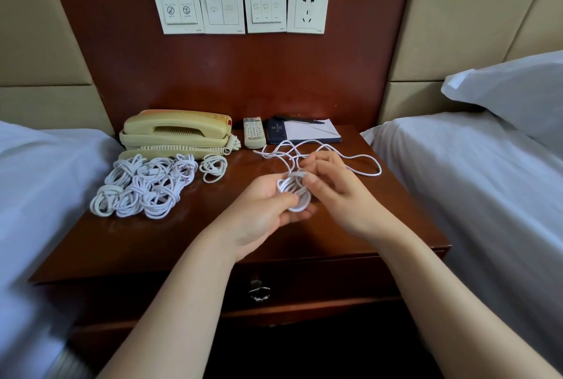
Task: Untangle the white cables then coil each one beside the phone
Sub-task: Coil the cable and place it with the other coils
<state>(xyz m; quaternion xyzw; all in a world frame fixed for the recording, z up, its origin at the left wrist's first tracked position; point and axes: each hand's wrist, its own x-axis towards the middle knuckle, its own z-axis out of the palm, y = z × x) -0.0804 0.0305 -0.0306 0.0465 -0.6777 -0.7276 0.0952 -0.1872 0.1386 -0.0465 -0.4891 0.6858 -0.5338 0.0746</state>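
Reaching forward over the tabletop (182,238), both forearms (189,302) meet near its middle: the left hand (265,208), palm up, curls its grip round a small white coil (297,199), and the right hand (341,193) pinches the same cable at the coil's top. Its loose tail (362,160) loops behind the hands, while finished coils (143,189) lie heaped just before the cream phone (176,132) (print on the remote (253,132) and wall switches (222,8) is too small to read).

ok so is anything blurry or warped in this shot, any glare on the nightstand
Head view: wide-angle warp leans the wall panels outward; the bottom-left sheet is smeared; soft sheen on the nightstand by the coiled cables; the left hand, right hand and the cable they hold look sharp.
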